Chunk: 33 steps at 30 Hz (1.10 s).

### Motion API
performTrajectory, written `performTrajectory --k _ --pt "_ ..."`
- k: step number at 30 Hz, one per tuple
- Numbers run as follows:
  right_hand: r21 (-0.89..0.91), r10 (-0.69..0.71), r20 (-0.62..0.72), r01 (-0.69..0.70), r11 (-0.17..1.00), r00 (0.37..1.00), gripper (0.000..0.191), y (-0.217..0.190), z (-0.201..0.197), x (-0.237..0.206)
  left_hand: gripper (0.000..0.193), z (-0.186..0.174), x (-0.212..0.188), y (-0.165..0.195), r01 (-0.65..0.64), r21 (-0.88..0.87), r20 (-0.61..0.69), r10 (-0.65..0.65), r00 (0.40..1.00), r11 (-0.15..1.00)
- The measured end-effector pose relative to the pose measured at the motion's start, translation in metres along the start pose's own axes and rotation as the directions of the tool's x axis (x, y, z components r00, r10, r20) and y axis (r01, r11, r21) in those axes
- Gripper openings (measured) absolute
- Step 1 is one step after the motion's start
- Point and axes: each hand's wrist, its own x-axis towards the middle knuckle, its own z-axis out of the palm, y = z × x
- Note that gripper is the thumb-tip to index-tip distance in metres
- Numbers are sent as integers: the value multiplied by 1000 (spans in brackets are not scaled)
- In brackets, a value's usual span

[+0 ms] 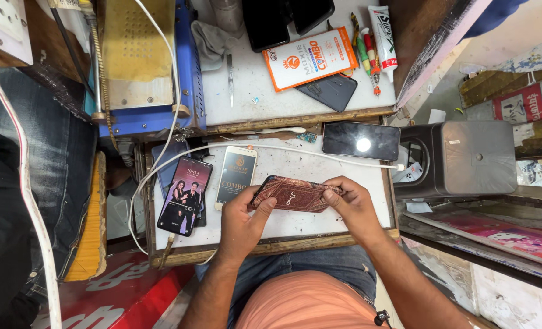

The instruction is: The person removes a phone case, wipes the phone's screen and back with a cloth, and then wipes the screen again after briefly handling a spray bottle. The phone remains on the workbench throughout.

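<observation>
Both hands pinch the flat maroon patterned phone case just above the white tray's near edge: left hand and right hand grip opposite ends. Looks light, thin, bendy; short ends seem safest to hold.

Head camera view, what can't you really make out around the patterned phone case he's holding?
- Underside of the red patterned case: faces the table, head view.
- Case ends: covered by the left hand and right hand fingers.
- Whether a phone sits inside: cannot tell.
- Dark phone screen: washed by glare.
- Black devices at the top: cut off by the frame edge.
</observation>
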Motion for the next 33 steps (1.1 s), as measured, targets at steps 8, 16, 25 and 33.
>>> performTrajectory --k 8,16,25,33 --pt "-479 -288 285 396 783 914 39 -58 26 1 24 9 0 23 -195 425 145 146 979 884" --pt "-23 -180 191 187 982 965 21 -24 30 13 21 5 3 46 -332 388 130 306 943 860" --pt "-102 -298 138 313 944 945 24 -19 33 8 16 21 2 36 -356 417 69 362 930 836" --pt "185 -286 100 264 946 953 36 -9 32 11 15 21 1 33 -388 437 75 397 915 811"
